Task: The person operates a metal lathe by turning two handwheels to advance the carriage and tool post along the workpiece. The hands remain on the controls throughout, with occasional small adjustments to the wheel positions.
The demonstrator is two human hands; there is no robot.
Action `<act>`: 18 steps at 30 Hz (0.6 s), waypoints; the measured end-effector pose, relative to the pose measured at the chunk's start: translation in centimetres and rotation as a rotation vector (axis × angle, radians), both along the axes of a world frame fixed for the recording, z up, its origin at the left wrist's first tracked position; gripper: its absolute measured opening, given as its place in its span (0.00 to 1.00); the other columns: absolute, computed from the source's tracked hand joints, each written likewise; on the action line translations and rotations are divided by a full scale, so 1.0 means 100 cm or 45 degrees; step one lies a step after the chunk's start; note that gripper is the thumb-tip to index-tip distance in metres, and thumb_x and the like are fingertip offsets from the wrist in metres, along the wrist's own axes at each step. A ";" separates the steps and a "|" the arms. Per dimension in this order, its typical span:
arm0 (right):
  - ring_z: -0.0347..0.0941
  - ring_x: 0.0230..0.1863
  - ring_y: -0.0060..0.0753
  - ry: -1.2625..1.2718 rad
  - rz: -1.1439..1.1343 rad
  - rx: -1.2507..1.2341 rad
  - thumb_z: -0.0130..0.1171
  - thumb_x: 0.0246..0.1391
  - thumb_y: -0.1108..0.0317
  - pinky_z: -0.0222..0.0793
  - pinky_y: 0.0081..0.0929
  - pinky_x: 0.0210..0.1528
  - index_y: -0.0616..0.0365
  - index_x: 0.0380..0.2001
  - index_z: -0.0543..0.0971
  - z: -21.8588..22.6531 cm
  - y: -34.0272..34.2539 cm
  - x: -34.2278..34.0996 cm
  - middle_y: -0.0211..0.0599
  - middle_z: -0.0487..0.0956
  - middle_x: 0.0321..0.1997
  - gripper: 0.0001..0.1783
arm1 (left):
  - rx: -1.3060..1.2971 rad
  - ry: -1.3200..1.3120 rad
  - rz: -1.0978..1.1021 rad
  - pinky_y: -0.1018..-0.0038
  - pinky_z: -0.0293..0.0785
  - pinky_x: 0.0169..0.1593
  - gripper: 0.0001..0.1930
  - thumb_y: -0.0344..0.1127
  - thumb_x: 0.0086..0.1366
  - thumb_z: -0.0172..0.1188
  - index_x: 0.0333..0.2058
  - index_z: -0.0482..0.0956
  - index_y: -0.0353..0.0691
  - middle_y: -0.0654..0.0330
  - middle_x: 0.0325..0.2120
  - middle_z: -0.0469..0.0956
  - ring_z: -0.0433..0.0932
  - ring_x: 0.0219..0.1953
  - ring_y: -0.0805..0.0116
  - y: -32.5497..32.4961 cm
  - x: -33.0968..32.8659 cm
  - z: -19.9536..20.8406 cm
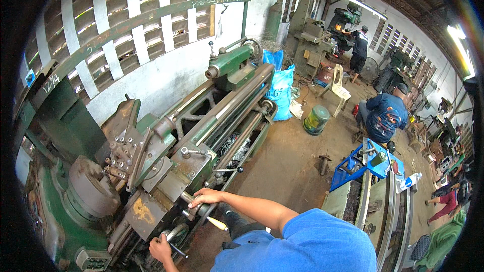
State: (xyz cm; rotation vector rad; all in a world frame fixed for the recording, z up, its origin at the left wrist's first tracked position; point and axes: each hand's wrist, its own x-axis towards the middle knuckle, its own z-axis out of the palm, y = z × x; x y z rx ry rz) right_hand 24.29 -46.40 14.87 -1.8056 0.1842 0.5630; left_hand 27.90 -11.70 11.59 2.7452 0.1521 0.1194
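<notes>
A green metal lathe stretches diagonally before me, with a large round chuck at its left end. My left hand is closed on the rim of a metal handwheel low on the carriage apron. Higher up, my right hand has its fingers curled over a metal crank handle at the front of the cross slide. A pale yellow grip juts out just below my right forearm. The tool post sits on the carriage near the chuck. My left palm is partly hidden.
The green tailstock stands at the lathe's far end, near blue sacks. Beyond are a bucket and a plastic chair. A seated person works right of a blue metal stand; another person stands farther back.
</notes>
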 end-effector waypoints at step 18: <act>0.62 0.74 0.56 0.013 -0.021 -0.007 0.67 0.42 0.24 0.56 0.39 0.76 0.76 0.67 0.67 -0.005 0.008 -0.006 0.64 0.68 0.72 0.67 | -0.036 -0.025 0.005 0.52 0.61 0.27 0.22 0.47 0.57 0.66 0.15 0.70 0.36 0.53 0.12 0.65 0.66 0.17 0.49 0.014 0.000 -0.007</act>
